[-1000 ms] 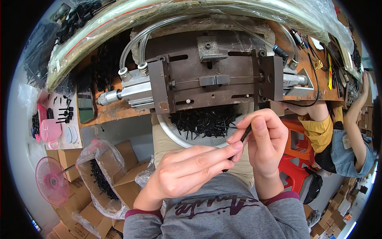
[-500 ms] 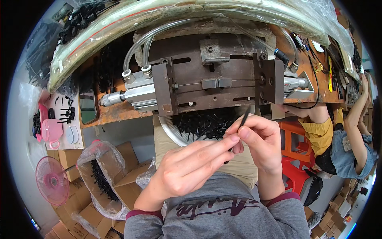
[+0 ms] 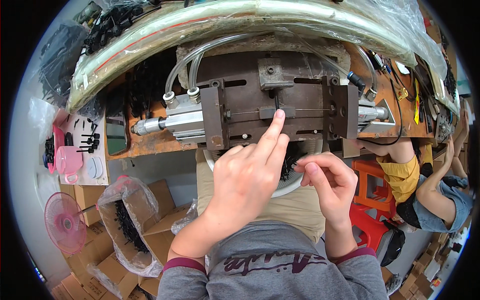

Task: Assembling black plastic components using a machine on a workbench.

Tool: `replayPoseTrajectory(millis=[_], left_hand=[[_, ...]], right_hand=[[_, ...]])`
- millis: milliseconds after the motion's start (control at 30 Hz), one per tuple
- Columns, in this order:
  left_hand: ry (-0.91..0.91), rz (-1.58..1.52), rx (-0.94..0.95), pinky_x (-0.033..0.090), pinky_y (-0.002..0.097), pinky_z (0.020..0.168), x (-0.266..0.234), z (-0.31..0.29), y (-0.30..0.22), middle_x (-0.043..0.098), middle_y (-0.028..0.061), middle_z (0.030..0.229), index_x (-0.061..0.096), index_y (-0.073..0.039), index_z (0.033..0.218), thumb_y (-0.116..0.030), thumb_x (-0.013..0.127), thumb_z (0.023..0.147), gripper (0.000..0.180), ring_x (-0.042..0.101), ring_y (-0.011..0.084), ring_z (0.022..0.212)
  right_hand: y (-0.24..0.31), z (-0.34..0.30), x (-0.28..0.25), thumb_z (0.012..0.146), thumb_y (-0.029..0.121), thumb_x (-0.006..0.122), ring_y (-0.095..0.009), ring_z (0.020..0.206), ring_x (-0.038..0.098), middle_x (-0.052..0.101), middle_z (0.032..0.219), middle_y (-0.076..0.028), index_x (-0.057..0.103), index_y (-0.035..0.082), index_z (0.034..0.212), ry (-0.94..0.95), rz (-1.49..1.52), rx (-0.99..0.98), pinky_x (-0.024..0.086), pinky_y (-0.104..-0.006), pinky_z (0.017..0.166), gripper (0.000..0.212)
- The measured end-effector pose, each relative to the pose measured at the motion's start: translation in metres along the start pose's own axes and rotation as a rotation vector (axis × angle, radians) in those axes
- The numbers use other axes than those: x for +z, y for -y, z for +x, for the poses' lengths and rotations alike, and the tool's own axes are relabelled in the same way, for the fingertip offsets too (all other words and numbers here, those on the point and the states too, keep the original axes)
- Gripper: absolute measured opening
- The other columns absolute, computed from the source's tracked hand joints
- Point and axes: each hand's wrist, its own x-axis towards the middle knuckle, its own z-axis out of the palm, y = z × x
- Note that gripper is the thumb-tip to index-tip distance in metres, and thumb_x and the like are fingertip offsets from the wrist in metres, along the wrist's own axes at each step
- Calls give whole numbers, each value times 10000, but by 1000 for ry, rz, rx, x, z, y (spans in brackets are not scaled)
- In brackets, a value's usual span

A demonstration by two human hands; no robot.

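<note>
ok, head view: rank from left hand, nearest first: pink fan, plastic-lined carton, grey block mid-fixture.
1. Grey block: right at the left hand's index fingertip.
2. Plastic-lined carton: off to the left.
3. Pink fan: farther left, past the carton.

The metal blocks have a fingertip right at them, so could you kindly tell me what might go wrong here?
The left hand's index fingertip is at the blocks, between two cylinders; if these moved, it might get pinched. The dark rod by that fingertip could slip if poorly seated. If dropped into the basin, it might be lost among the dark parts.
</note>
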Motion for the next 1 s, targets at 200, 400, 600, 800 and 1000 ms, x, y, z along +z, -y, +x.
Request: replayPoseTrajectory(millis=[200, 400, 600, 800, 1000], left_hand=[[47, 23, -63, 499, 271, 517, -4, 5, -2, 667, 86, 1264, 696, -58, 948, -116, 771, 751, 219, 627, 172, 528], [75, -8, -77, 514, 277, 535, -8, 7, -2, 664, 89, 1268, 692, -57, 955, -114, 769, 754, 223, 655, 192, 575], [-25, -516, -78, 585, 278, 715, -46, 8, -18, 667, 130, 1251, 701, -63, 1165, -49, 788, 752, 422, 735, 240, 914], [-56, -619, 557, 517, 333, 945, -121, 11, -22, 663, 62, 1105, 714, -148, 1063, -189, 684, 890, 180, 616, 194, 1050], [-564, -365, 59, 520, 283, 802, -129, -23, -61, 670, -2, 881, 711, -165, 996, -357, 663, 906, 217, 612, 141, 888]], right_hand=[[2, -1, 0, 879, -13, 670, -122, 687, 642, 706, 816, -86, 732, -25, 953, 20, -33, -28, 489, -235, 601, 98], [7, -1, -2, 869, -12, 680, -144, 725, 661, 712, 815, -93, 735, -23, 954, 25, -68, -70, 502, -250, 622, 101], [12, 1, -6, 881, -14, 660, -133, 676, 644, 714, 809, -93, 733, -25, 958, 4, -80, -133, 490, -243, 601, 107], [14, 4, -2, 893, -12, 651, -108, 621, 623, 713, 793, -91, 730, -31, 952, -27, -40, -160, 472, -226, 554, 100], [19, 7, 4, 889, -7, 661, -115, 648, 646, 711, 787, -95, 730, -33, 950, 6, -45, -206, 493, -223, 547, 95]])
